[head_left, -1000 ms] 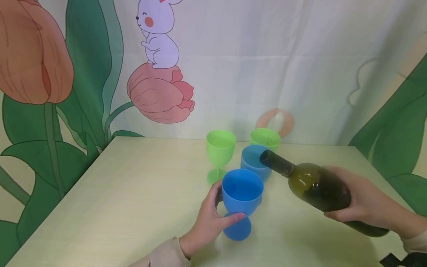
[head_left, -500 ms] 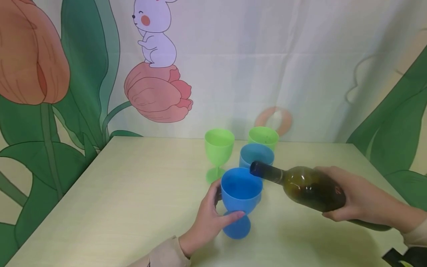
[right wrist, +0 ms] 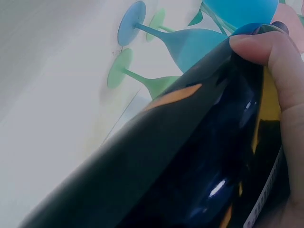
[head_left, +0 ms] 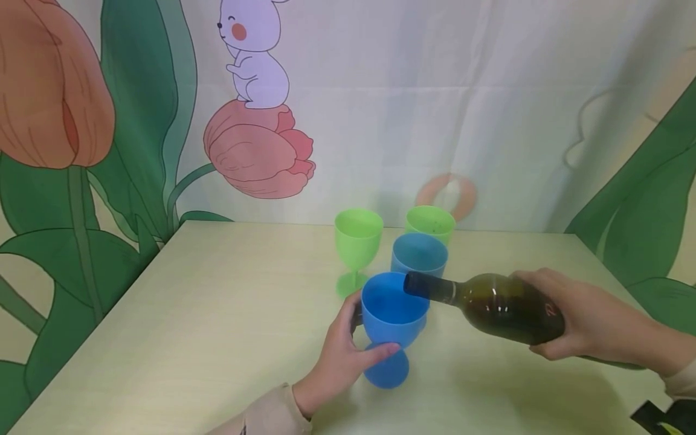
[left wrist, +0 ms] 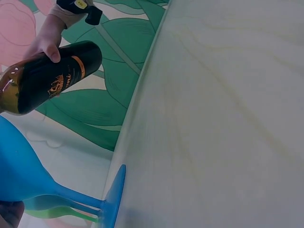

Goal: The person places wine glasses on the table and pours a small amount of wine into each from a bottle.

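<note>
My left hand [head_left: 342, 356] grips a blue goblet [head_left: 394, 332] round the lower part of its bowl. In the left wrist view the foot of this goblet [left wrist: 114, 197] is at the table surface. My right hand [head_left: 582, 314] holds a dark green wine bottle [head_left: 505, 308] round its body, tilted nearly level with the neck to the left. The bottle's mouth is over the right side of the blue goblet's rim. A dark label with orange print faces the left wrist camera. No liquid can be made out at the mouth.
Behind the held goblet stands a second blue goblet [head_left: 418, 254], partly hidden. One green goblet [head_left: 357, 241] stands at the back left of it and another green goblet [head_left: 432, 222] behind it. The pale table [head_left: 217, 314] ends at a printed curtain [head_left: 516, 121].
The bottle has moved left and down, so its mouth has gone from the rear blue goblet to the held one. Its tilt is now flatter. The left hand keeps its grip, nearly still.
</note>
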Motion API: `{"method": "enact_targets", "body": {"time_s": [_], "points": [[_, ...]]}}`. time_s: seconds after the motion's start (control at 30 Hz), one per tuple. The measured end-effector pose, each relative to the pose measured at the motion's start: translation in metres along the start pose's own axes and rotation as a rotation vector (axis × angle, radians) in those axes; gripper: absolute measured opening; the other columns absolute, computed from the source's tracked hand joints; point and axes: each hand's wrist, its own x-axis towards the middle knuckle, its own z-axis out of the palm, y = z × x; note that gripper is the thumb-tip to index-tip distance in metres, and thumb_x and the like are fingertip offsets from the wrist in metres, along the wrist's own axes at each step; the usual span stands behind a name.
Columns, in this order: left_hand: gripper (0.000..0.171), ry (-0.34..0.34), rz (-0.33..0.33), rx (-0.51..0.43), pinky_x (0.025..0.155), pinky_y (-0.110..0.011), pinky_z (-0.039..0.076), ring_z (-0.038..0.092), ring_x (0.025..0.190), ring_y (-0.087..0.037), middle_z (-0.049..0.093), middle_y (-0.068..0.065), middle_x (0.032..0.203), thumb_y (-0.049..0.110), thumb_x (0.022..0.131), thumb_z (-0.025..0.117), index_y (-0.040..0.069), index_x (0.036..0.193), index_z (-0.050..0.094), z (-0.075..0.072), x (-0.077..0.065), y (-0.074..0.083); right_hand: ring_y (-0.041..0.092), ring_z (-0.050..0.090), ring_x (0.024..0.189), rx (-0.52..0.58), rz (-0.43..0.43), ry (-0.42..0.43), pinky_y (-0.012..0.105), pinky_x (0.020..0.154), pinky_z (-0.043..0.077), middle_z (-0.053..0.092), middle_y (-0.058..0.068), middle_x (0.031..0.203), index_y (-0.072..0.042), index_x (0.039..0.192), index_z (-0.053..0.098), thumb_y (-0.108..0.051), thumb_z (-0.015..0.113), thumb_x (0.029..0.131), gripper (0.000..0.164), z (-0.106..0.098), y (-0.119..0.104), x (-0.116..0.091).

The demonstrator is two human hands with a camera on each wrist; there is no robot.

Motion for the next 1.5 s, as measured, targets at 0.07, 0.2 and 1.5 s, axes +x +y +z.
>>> {"method": "enact_targets", "body": {"time_s": [0.07,0.2,1.5], "points": [[0.077,0.000,0.003,-0.001,0.102,-0.043,0.045,0.052,0.123,-0.018,0.050,0.003,0.139,0.020,0.079,0.079,0.022,0.142,0.036,0.000,0.000,-0.001,-0.002,0.050,0.083,-0.004,0.006,-0.012,0.019,0.059,0.045,0.057,-0.008,0.106,-0.016,0.128,0.050,-0.040,0.090,0.053,0.088,-0.002,-0.001,0.001],[0.078,-0.003,0.005,-0.002,0.102,-0.042,0.045,0.052,0.123,-0.018,0.050,0.003,0.139,0.020,0.079,0.079,0.024,0.143,0.035,0.000,0.000,-0.002,-0.001,0.049,0.081,-0.023,0.017,-0.025,0.019,0.058,0.044,0.057,-0.006,0.104,-0.018,0.127,0.051,-0.038,0.090,0.051,0.088,-0.005,-0.001,0.002],[0.078,-0.005,-0.023,-0.002,0.103,-0.045,0.043,0.051,0.125,-0.018,0.050,0.004,0.139,0.024,0.080,0.079,0.024,0.144,0.034,-0.001,0.000,0.000,-0.003,0.048,0.073,-0.095,0.026,-0.080,0.018,0.057,0.044,0.057,-0.006,0.103,-0.016,0.126,0.053,-0.036,0.090,0.050,0.087,-0.023,0.000,0.008]]}}
